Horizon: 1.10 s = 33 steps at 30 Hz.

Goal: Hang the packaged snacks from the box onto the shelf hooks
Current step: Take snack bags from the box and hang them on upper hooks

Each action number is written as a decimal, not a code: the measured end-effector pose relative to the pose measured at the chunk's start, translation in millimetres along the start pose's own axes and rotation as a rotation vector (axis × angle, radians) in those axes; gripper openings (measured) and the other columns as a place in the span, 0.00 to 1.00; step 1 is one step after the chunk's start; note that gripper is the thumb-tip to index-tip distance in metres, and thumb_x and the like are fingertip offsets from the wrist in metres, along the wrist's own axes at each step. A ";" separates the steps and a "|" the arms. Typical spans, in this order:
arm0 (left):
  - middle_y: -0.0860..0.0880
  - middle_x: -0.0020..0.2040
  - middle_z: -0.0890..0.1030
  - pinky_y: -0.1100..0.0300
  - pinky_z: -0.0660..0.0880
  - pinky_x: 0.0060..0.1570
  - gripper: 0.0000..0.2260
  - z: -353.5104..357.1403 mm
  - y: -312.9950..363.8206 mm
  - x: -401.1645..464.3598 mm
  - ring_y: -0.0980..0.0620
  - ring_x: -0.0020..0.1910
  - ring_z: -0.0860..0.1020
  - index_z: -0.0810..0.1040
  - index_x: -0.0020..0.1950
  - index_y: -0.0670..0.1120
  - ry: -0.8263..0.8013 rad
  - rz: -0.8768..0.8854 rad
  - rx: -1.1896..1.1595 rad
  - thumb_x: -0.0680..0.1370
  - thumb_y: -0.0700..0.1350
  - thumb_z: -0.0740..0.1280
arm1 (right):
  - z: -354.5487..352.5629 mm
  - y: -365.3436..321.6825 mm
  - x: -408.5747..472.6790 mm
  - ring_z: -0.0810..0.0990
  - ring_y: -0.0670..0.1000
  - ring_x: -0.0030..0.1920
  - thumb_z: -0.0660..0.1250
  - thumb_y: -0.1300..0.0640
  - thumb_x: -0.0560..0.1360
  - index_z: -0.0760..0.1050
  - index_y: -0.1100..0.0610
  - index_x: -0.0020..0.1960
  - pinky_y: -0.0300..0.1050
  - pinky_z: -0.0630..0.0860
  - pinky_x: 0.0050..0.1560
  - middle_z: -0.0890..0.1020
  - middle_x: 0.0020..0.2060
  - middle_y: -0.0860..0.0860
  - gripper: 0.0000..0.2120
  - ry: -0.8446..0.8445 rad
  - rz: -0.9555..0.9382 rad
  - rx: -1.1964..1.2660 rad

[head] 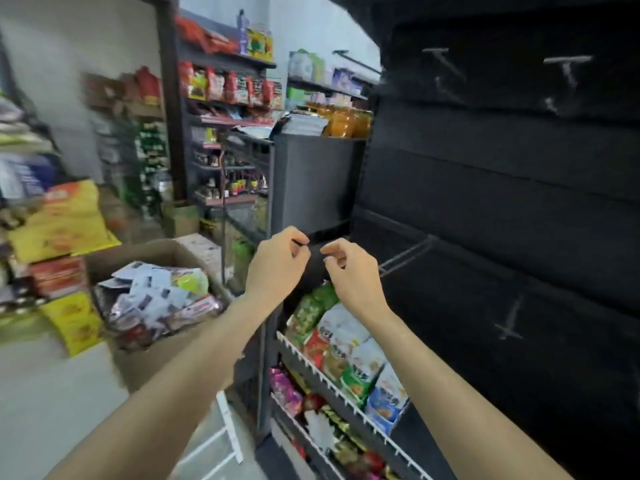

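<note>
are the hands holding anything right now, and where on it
No snack packet is in either hand. The left hand seems to pinch something thin and dark at its fingertips; what it is cannot be told. The right hand is curled, apparently empty.

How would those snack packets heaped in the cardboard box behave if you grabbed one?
The snack packets look like thin printed pouches lying crumpled at all angles, so one would probably feel floppy and light. Their glossy film suggests they may be a little slippery. Heaped loosely in the cardboard box, neighbours would likely shift or slide when one is pulled out.
</note>
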<state>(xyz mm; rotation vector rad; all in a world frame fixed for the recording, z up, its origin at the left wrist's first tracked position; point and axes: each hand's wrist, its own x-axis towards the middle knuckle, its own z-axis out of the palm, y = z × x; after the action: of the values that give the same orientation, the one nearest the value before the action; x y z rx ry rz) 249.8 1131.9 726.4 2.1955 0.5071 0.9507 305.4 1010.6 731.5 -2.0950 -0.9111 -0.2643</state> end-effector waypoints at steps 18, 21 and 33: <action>0.42 0.71 0.69 0.58 0.62 0.66 0.20 -108.2 -347.8 61.9 0.45 0.70 0.67 0.65 0.72 0.41 -0.368 -0.482 0.409 0.80 0.37 0.57 | 369.6 -17.8 124.1 0.68 0.56 0.69 0.60 0.59 0.78 0.65 0.58 0.73 0.45 0.65 0.63 0.70 0.70 0.56 0.23 -0.733 0.055 -0.090; 0.41 0.68 0.72 0.56 0.65 0.62 0.18 -101.3 -366.5 72.5 0.43 0.66 0.69 0.68 0.70 0.40 -0.412 -0.512 0.448 0.79 0.37 0.56 | 393.0 -10.2 141.9 0.70 0.58 0.67 0.60 0.57 0.79 0.64 0.57 0.73 0.47 0.68 0.62 0.72 0.68 0.57 0.22 -0.805 0.054 -0.115; 0.48 0.40 0.81 0.70 0.68 0.37 0.05 -106.1 -401.9 101.6 0.53 0.41 0.77 0.79 0.40 0.44 -0.202 -0.569 0.207 0.75 0.43 0.70 | 411.6 -1.2 184.6 0.70 0.52 0.35 0.61 0.61 0.78 0.70 0.57 0.37 0.46 0.63 0.37 0.74 0.33 0.53 0.10 -0.828 0.047 0.189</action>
<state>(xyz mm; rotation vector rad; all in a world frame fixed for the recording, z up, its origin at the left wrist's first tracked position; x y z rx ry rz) 205.0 1514.5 540.0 2.1082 1.0950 0.3818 387.0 1417.2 554.0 -2.0393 -1.2811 0.7430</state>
